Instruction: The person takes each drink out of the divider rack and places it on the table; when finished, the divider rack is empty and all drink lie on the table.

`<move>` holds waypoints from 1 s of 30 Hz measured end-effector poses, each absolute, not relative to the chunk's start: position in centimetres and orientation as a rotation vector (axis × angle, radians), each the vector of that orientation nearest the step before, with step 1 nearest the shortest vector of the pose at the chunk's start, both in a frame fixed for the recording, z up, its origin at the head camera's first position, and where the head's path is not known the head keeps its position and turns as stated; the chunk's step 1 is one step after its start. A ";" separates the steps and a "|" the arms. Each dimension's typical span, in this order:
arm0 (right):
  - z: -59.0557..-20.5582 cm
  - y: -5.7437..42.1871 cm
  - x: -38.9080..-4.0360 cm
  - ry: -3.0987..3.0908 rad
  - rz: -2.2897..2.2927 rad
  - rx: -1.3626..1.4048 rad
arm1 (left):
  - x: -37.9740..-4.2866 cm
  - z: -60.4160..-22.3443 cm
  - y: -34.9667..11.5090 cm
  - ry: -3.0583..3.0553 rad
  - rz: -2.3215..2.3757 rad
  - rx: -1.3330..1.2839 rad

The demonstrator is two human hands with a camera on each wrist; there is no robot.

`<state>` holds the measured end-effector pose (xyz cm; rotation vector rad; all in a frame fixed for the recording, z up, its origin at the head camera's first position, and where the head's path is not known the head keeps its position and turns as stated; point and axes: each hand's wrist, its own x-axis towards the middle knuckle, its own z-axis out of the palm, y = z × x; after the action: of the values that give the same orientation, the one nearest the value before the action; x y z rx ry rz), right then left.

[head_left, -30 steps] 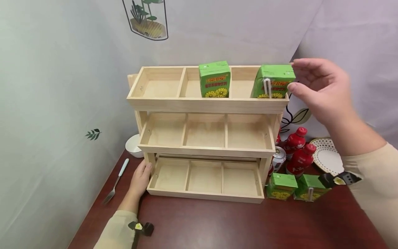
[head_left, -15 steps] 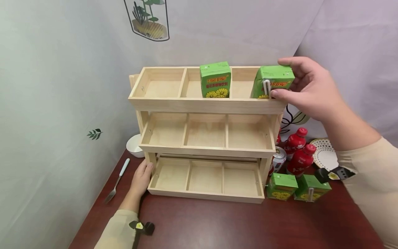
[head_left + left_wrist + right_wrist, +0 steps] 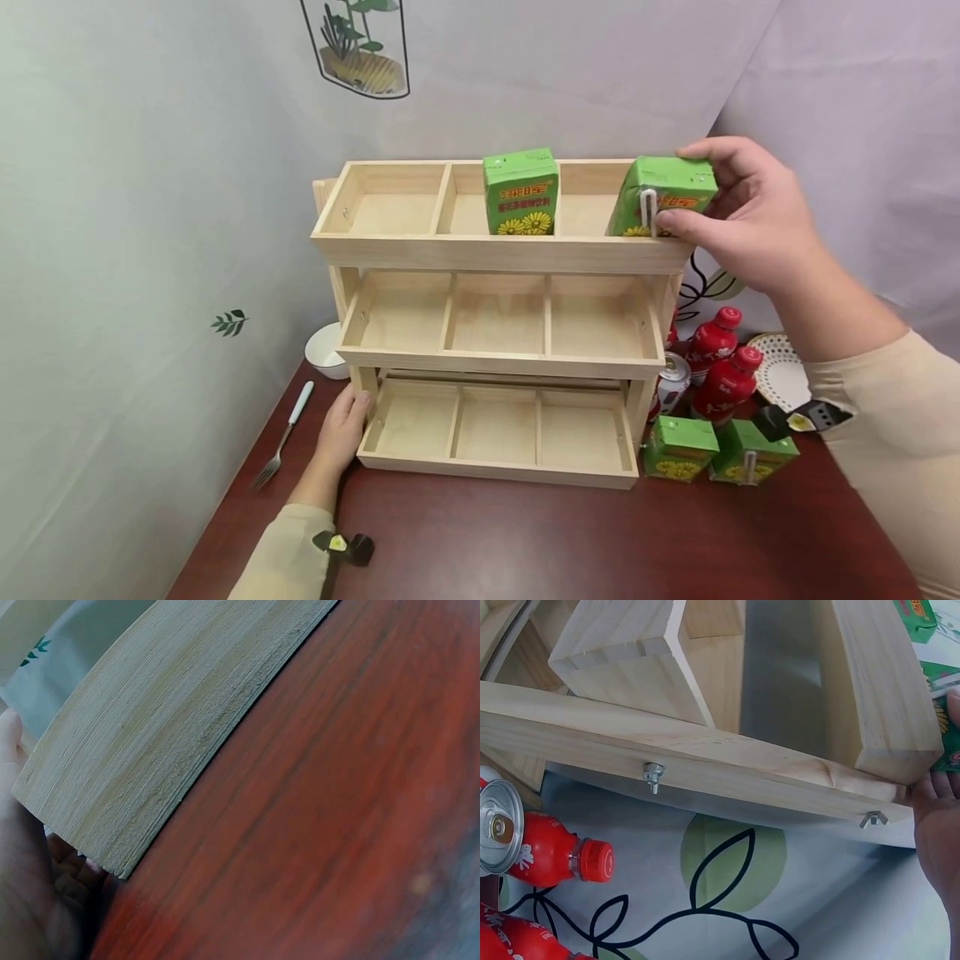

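My right hand (image 3: 753,212) holds a green drink carton (image 3: 671,179) at the right end of the top tier, thumb across its front and fingers behind its right side. A white straw is fixed on the carton's front. Another green drink carton (image 3: 522,192) stands in the top tier's middle compartment. My left hand (image 3: 341,427) grips the lower left side of the three-tier wooden shelf (image 3: 487,362). In the left wrist view, the thumb lies on one side of the wooden panel (image 3: 172,727) and curled fingers show at its other edge.
Right of the shelf are two more green cartons (image 3: 680,450), red bottles (image 3: 726,387), a can (image 3: 672,379) and a white plate with a dotted rim (image 3: 783,375). At left lie a white bowl (image 3: 324,354) and a fork (image 3: 281,437). Wing nuts (image 3: 874,820) stick out from the shelf's side frame.
My right hand has come left from the carton's edge and taken hold of it. The carton has since shifted slightly right. My left hand keeps its place on the shelf.
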<state>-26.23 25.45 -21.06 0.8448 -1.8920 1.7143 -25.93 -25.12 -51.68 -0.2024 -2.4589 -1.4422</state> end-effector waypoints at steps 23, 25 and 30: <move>-18.0 27.0 -23.3 -1.354 2.003 0.956 | -25.9 -51.8 -25.1 -2.454 -1.458 -0.177; -18.4 27.6 -22.7 -1.353 2.019 0.957 | -25.9 -51.9 -25.2 -2.455 -1.460 -0.182; -20.3 29.4 -20.8 -1.288 2.069 0.991 | -26.0 -51.8 -25.2 -2.447 -1.448 -0.215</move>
<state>-20.77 29.42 -20.31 0.9909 -1.2882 2.0694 -25.99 -25.22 -51.77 -0.2147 -2.4474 -1.4483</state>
